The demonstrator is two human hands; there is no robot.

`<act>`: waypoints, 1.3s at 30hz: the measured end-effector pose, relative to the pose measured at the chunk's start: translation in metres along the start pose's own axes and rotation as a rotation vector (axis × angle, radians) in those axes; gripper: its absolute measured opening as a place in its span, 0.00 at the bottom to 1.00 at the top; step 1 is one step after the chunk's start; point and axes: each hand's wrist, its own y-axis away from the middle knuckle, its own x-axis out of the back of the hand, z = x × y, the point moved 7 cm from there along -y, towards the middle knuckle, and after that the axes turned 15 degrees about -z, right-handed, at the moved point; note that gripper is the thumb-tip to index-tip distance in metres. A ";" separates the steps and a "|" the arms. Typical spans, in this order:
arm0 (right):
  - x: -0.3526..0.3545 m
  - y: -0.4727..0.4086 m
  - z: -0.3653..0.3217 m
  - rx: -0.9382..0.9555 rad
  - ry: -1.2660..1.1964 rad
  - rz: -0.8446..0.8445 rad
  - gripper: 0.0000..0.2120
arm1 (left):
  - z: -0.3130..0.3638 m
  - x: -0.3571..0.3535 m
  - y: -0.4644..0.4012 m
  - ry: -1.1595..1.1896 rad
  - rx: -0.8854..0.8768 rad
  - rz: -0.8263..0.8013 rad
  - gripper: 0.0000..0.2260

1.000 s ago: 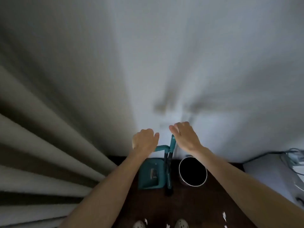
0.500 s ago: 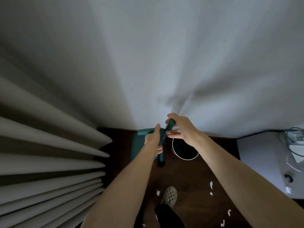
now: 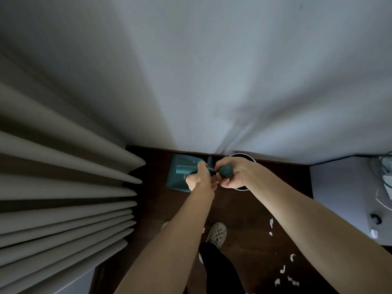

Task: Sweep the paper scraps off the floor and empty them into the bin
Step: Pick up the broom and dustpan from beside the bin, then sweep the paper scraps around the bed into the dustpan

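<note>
**Both hands on the teal handles, up against the wall**

Left hand [image 3: 199, 177] has its fingers curled round the dustpan handle [image 3: 186, 169], a teal bar running sideways above the dustpan [image 3: 177, 177], which stands against the foot of the wall [image 3: 212, 81]. Right hand [image 3: 235, 172] is wrapped round the rounded top of the brush handle [image 3: 226, 171], thumb and fingers closed on it, and the two hands sit just beside each other, almost knuckle to knuckle.

Room to move is tight up there. Wall straight ahead, curtain [image 3: 63, 198] folds crowding the left side right down to the floor edge, and a pale cabinet [image 3: 339, 198] boxing in the right. What is left is a strip of dark wooden floor [image 3: 244, 219] running back toward the person.

The bin [image 3: 244, 155] is tucked under the right hand, only its white rim and a slice of dark inside showing, touching or nearly touching the wall.

And the paper scraps [image 3: 286, 276]: white bits scattered on the floor well behind both hands, low and right, with a couple more near the cabinet side. A light perforated shoe [image 3: 217, 231] stands between the forearms, a dark trouser leg [image 3: 220, 270] below it.
</note>
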 end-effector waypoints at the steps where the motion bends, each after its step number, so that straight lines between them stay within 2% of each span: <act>1: -0.002 0.000 0.006 -0.022 0.029 -0.014 0.06 | 0.000 0.005 0.002 -0.032 -0.016 0.018 0.13; 4: -0.006 -0.002 0.024 -0.067 0.090 -0.045 0.07 | -0.001 0.019 0.008 -0.109 -0.063 0.080 0.09; 8: -0.012 -0.006 0.031 -0.063 0.192 -0.061 0.08 | 0.000 0.024 0.019 -0.127 -0.100 0.119 0.09; 13: 0.050 0.030 0.038 -0.021 0.370 0.022 0.08 | 0.044 0.093 0.021 -0.148 -0.144 0.274 0.08; 17: 0.059 0.027 0.057 -0.061 0.650 0.112 0.05 | 0.054 0.105 0.030 -0.400 -0.135 0.226 0.06; 19: 0.051 0.011 0.072 -0.059 0.621 0.122 0.02 | 0.042 0.102 0.032 -0.516 -0.122 0.222 0.07; 22: 0.062 -0.012 0.097 -0.071 0.473 0.161 0.06 | 0.032 0.119 0.033 -0.636 -0.147 0.287 0.11; 25: 0.071 -0.034 0.117 -0.079 0.405 0.211 0.02 | 0.025 0.149 0.033 -0.634 -0.169 0.359 0.16; 27: 0.078 -0.048 0.129 -0.090 0.468 0.286 0.04 | 0.018 0.168 0.037 -0.644 -0.177 0.401 0.17; 32: 0.075 -0.065 0.154 -0.103 0.720 0.403 0.07 | 0.009 0.220 0.075 -0.734 -0.319 0.606 0.10; 36: 0.069 -0.063 0.172 -0.150 0.836 0.438 0.09 | -0.001 0.265 0.109 -0.680 -0.421 0.588 0.06; 39: 0.058 -0.073 0.193 -0.182 0.916 0.423 0.09 | -0.022 0.302 0.131 -0.667 -0.427 0.589 0.10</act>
